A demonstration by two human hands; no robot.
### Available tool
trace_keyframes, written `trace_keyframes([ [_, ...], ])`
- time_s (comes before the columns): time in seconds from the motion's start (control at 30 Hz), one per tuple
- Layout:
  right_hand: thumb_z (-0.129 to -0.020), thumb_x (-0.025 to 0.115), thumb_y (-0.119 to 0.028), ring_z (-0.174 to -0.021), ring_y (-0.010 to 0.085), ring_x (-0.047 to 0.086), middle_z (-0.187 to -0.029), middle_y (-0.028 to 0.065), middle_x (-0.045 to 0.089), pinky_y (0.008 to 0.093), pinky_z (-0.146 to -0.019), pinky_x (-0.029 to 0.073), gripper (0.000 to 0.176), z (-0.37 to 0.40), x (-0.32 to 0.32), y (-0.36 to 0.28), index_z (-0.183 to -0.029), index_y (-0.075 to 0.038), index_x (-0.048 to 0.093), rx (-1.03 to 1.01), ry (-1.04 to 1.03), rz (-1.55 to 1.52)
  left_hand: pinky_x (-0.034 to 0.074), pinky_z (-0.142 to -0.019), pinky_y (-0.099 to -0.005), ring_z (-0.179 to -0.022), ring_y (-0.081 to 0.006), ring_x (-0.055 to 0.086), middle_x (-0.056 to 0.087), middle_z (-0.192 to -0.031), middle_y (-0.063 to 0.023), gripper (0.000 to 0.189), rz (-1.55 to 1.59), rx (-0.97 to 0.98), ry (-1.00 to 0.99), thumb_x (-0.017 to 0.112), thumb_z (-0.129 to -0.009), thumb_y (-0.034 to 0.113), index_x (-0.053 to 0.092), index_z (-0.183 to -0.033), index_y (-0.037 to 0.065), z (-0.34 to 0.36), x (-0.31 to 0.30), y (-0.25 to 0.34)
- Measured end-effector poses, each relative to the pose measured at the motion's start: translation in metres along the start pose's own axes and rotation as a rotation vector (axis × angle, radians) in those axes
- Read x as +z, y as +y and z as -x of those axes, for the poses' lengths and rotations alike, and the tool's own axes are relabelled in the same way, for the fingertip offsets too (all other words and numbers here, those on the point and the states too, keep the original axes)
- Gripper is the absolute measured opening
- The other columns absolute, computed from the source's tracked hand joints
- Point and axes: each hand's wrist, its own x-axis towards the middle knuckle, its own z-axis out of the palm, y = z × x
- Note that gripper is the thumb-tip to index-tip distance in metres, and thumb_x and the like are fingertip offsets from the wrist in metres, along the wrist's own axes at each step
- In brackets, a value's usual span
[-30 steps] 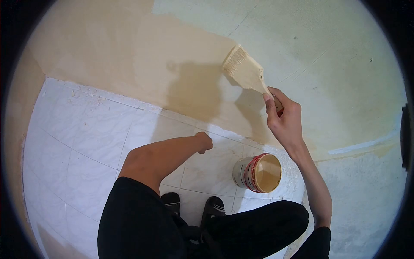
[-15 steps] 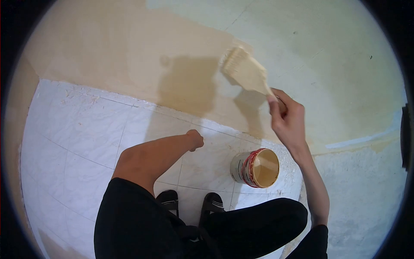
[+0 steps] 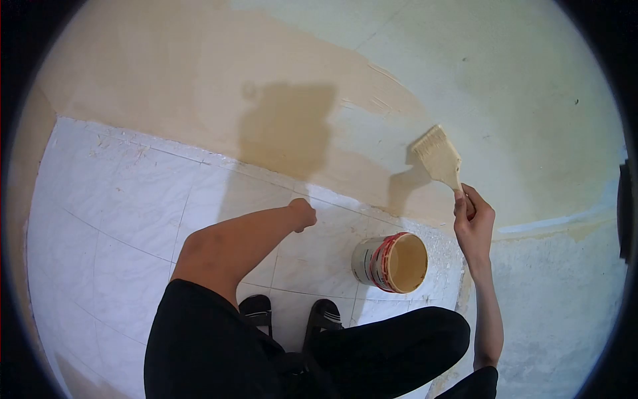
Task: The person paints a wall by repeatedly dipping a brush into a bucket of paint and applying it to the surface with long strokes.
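My right hand (image 3: 474, 223) is closed round the handle of a wide paintbrush (image 3: 444, 159) coated in cream paint. Its bristles point up and left, close over the pale green part of the wall (image 3: 505, 120). Below, on the tiled floor, stands a paint bucket (image 3: 373, 261), tilted in this view, with red round its rim and beige paint inside. My left hand (image 3: 303, 215) is curled into a loose fist above the tiles, left of the bucket, with nothing showing in it.
Fresh beige paint (image 3: 166, 73) covers the wall's left part, with ridged streaks at its right edge. White marbled tiles (image 3: 133, 193) meet the wall along a paint-spotted joint. My sandals (image 3: 323, 318) are near the bucket. A grey surface (image 3: 545, 286) lies at right.
My right hand has moved the paintbrush right and down, away from the beige edge. Beige streaks now reach farther right on the wall. My left hand stays nearly still.
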Motion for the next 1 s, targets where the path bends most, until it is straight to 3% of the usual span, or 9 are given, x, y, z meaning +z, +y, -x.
trace_keyframes([
  [0.13, -0.090, 0.052, -0.009, -0.047, 0.0063, 0.036, -0.054, 0.0039, 0.044, 0.0240, -0.042, 0.031, 0.020, -0.011, 0.006, -0.046, -0.104, 0.001, 0.063, -0.089, -0.023, -0.094, 0.054, -0.072, -0.0388, -0.095, -0.0233, 0.064, 0.066, -0.105, -0.0063, 0.028, -0.051, 0.006, -0.062, 0.067, -0.072, 0.019, 0.068, -0.099, 0.012, -0.005, 0.012, 0.004],
  [0.23, -0.089, 0.053, -0.012, -0.043, 0.0138, 0.043, -0.055, 0.0115, 0.052, 0.0283, -0.043, 0.035, 0.020, -0.032, 0.028, -0.082, -0.101, 0.000, 0.063, -0.215, -0.047, -0.151, 0.054, -0.072, -0.0390, -0.094, -0.0239, 0.064, 0.066, -0.104, -0.0068, 0.026, -0.056, 0.013, -0.082, 0.066, -0.073, 0.019, 0.069, -0.098, 0.012, -0.003, 0.015, 0.006],
  [0.33, -0.088, 0.054, -0.012, -0.043, 0.0197, 0.046, -0.059, 0.0157, 0.056, 0.0307, -0.044, 0.037, 0.020, -0.051, 0.042, -0.094, -0.099, 0.001, 0.063, -0.289, -0.021, -0.084, 0.053, -0.071, -0.0413, -0.087, -0.0279, 0.065, 0.066, -0.093, -0.0108, 0.022, -0.017, 0.052, -0.050, 0.060, -0.074, 0.014, 0.064, -0.095, 0.011, 0.000, 0.013, 0.011],
  [0.57, -0.092, 0.051, -0.012, -0.051, 0.0054, 0.038, -0.055, 0.0026, 0.049, 0.0243, -0.045, 0.032, 0.020, -0.023, -0.003, -0.011, -0.102, 0.002, 0.063, -0.030, 0.030, -0.053, 0.053, -0.071, -0.0412, -0.088, -0.0279, 0.064, 0.066, -0.094, -0.0105, 0.022, -0.010, 0.017, -0.060, 0.059, -0.075, 0.014, 0.063, -0.096, 0.010, -0.003, 0.009, 0.002],
  [0.67, -0.093, 0.052, -0.013, -0.050, 0.0048, 0.037, -0.054, 0.0005, 0.047, 0.0233, -0.045, 0.032, 0.022, 0.002, -0.025, 0.015, -0.103, 0.004, 0.062, 0.035, 0.060, 0.054, 0.053, -0.072, -0.0410, -0.088, -0.0280, 0.064, 0.066, -0.094, -0.0106, 0.022, -0.017, 0.014, -0.086, 0.059, -0.074, 0.014, 0.063, -0.095, 0.010, -0.004, 0.012, -0.001],
  [0.77, -0.092, 0.052, -0.013, -0.050, 0.0042, 0.036, -0.054, 0.0003, 0.045, 0.0227, -0.044, 0.031, 0.022, 0.009, -0.016, 0.002, -0.103, 0.003, 0.062, 0.005, 0.084, -0.036, 0.053, -0.072, -0.0408, -0.088, -0.0282, 0.064, 0.066, -0.094, -0.0107, 0.022, -0.033, 0.031, -0.106, 0.059, -0.074, 0.014, 0.063, -0.095, 0.010, -0.004, 0.015, 0.000],
  [0.87, -0.093, 0.051, -0.012, -0.049, 0.0059, 0.039, -0.053, 0.0043, 0.048, 0.0248, -0.044, 0.034, 0.020, -0.003, 0.010, -0.039, -0.104, 0.001, 0.062, -0.055, -0.085, -0.152, 0.053, -0.071, -0.0409, -0.088, -0.0284, 0.064, 0.065, -0.094, -0.0110, 0.022, -0.032, 0.049, -0.103, 0.058, -0.074, 0.013, 0.063, -0.095, 0.010, -0.001, 0.017, 0.005],
  [0.93, -0.089, 0.050, -0.010, -0.048, 0.0287, 0.055, -0.058, 0.0187, 0.055, 0.0347, -0.047, 0.042, 0.019, -0.017, 0.038, -0.063, -0.102, 0.000, 0.060, -0.194, -0.135, -0.122, 0.053, -0.071, -0.0409, -0.088, -0.0284, 0.064, 0.065, -0.093, -0.0111, 0.022, -0.015, 0.051, -0.092, 0.058, -0.074, 0.013, 0.063, -0.095, 0.010, 0.003, 0.013, 0.009],
  [1.0, -0.089, 0.050, -0.010, -0.053, 0.0328, 0.057, -0.061, 0.0207, 0.056, 0.0363, -0.050, 0.044, 0.020, -0.031, 0.067, -0.074, -0.102, 0.001, 0.060, -0.250, -0.179, -0.103, 0.053, -0.071, -0.0414, -0.087, -0.0285, 0.064, 0.065, -0.092, -0.0111, 0.020, -0.017, 0.030, -0.113, 0.058, -0.074, 0.013, 0.063, -0.094, 0.010, 0.004, 0.008, 0.012],
])
